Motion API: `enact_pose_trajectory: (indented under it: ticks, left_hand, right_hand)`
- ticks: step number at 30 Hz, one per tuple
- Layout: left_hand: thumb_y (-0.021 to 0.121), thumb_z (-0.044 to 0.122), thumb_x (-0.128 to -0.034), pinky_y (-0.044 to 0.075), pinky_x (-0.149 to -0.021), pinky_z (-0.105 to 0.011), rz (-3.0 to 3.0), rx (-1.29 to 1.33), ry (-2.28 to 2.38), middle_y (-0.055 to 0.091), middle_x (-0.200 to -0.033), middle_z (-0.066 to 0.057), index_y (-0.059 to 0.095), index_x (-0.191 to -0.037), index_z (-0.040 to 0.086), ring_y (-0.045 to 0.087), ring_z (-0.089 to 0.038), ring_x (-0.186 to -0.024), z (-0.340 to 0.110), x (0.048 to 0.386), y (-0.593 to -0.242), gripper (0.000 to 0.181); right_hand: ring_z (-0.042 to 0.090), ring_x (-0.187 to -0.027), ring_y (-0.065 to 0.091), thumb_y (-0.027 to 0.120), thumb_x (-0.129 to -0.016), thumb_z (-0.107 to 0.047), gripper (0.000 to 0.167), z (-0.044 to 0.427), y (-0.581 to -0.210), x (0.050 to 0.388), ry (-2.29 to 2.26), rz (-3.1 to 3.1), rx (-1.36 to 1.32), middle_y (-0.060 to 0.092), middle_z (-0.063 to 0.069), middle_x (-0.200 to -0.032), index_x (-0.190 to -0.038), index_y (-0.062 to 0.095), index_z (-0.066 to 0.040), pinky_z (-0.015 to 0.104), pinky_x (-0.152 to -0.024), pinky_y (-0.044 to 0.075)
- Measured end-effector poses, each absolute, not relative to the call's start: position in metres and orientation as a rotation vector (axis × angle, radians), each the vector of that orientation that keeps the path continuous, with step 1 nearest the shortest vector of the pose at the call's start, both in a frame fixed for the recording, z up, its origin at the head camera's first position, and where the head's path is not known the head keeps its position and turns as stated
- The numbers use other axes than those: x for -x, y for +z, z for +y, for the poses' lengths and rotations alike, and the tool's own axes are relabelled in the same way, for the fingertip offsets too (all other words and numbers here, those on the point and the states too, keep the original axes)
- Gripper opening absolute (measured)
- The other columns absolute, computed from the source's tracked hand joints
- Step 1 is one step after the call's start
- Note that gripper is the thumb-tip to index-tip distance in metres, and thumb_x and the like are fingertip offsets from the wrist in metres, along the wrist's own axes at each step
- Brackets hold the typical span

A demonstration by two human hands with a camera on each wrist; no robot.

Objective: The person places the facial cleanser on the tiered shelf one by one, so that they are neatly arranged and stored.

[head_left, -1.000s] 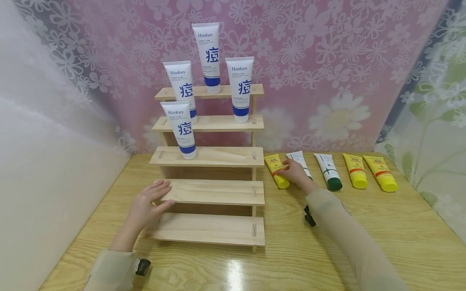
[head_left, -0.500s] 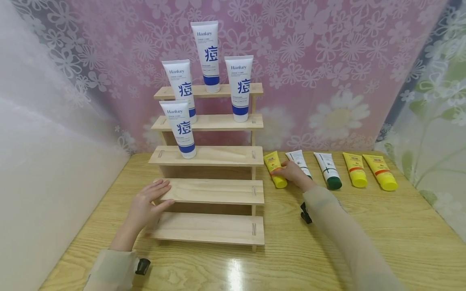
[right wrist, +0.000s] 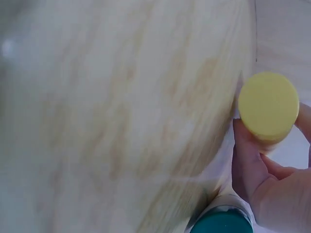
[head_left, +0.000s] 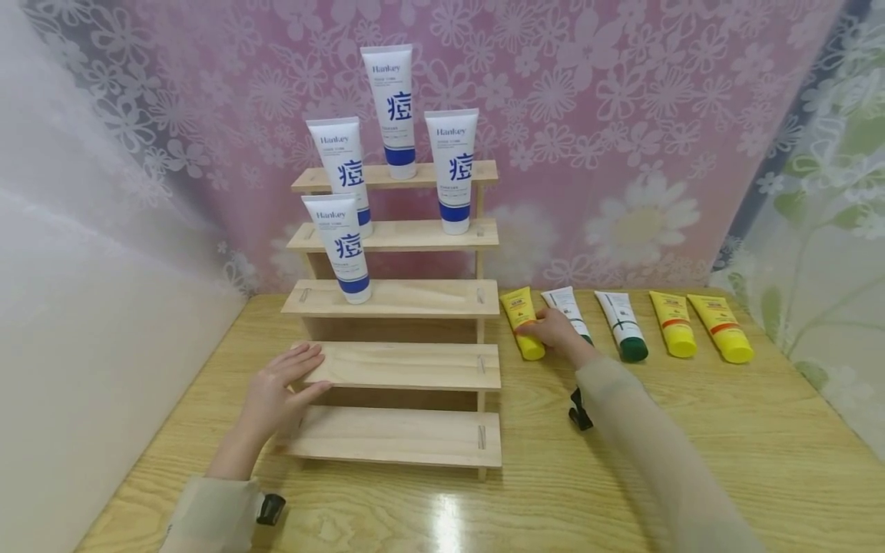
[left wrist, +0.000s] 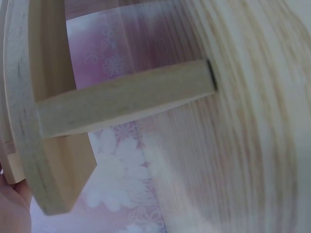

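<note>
While the left hand (head_left: 276, 388) rests, fingers extended, on the rack (head_left: 404, 365) at its left edge, we see the right hand (head_left: 560, 332) grip the leftmost yellow tube (head_left: 518, 310) on the counter (head_left: 553, 476), right of the rack. Only the right wrist view shows us its round cap (right wrist: 268, 104) end-on.

Left sleeve (head_left: 210, 518): long, light beige, plain cloth, wide straight-edged left cuff (head_left: 223, 495). Right sleeve (head_left: 660, 461): same beige, same plain look, fairly smooth, ends in right cuff (head_left: 607, 382). Stubby black piece (head_left: 271, 509) beside left cuff; angular, clip-like black part (head_left: 580, 410) beside right.
</note>
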State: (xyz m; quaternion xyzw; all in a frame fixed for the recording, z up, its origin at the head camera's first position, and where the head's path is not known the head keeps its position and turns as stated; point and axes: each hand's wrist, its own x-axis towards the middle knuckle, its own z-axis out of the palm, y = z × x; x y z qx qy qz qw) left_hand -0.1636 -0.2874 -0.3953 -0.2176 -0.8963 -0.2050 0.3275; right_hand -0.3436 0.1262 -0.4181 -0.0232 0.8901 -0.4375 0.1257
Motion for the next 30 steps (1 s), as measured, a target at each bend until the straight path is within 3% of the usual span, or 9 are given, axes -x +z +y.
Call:
enact_pose_trajectory:
  ticks: [9, 19, 30]
  left_hand:
    - [0.078, 0.016, -0.0608, 0.04, -0.088, -0.048, -2.35, 0.551, -0.552, 0.06, -0.109, -0.012, 0.066, -0.101, -0.001, 0.052, -0.033, -0.105, -0.287, 0.163, -0.396, 0.045]
    - [0.078, 0.018, -0.0617, 0.039, -0.09, -0.047, -2.375, 0.527, -0.561, 0.06, -0.111, -0.012, 0.066, -0.101, 0.0, 0.051, -0.032, -0.107, -0.287, 0.164, -0.397, 0.045]
    - [0.079, 0.02, -0.0618, 0.038, -0.093, -0.043, -2.405, 0.508, -0.548, 0.059, -0.113, -0.01, 0.066, -0.102, 0.002, 0.05, -0.03, -0.109, -0.288, 0.164, -0.397, 0.046]
  right_hand:
    - [0.015, -0.069, 0.055, 0.062, -0.081, -0.014, 0.055, 0.131, -0.405, 0.328, -1.499, 2.486, 0.059, 0.052, 0.024, -0.106, -0.124, 0.038, 0.01, 0.024, -0.058, 0.051]
    - [0.023, -0.087, 0.051, 0.065, -0.079, -0.013, 0.062, 0.138, -0.396, 0.313, -1.694, 2.531, 0.134, 0.047, 0.024, -0.113, -0.128, 0.033, 0.008, 0.019, -0.063, 0.048]
    - [0.026, -0.095, 0.049, 0.065, -0.081, -0.014, 0.063, 0.139, -0.375, 0.29, -1.835, 2.522, 0.151, 0.041, 0.02, -0.12, -0.132, 0.03, 0.0, 0.019, -0.065, 0.048]
